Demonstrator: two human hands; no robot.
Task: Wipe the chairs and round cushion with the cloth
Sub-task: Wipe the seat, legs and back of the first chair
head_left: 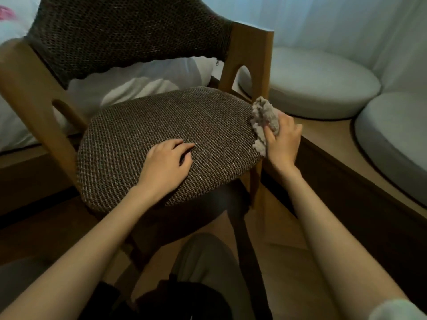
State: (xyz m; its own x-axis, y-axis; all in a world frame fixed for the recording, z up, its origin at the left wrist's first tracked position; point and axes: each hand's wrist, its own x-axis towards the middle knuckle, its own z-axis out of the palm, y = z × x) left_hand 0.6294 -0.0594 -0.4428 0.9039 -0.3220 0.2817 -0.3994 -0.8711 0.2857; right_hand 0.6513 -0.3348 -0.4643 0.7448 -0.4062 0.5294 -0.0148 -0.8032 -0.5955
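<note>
Both bare forearms reach forward. The left hand (167, 161) lies palm down, fingers relaxed and a little spread. The right hand (283, 140) has its fingers curled round a bunched cloth (263, 116).

Dim, bluish light comes through the curtain (323, 21) at one o'clock, leaving the floor (284, 232) in shadow, with wide-angle bending and soft blur toward the edges.

Seat (143, 135) open beyond left hand (165, 161)
</note>
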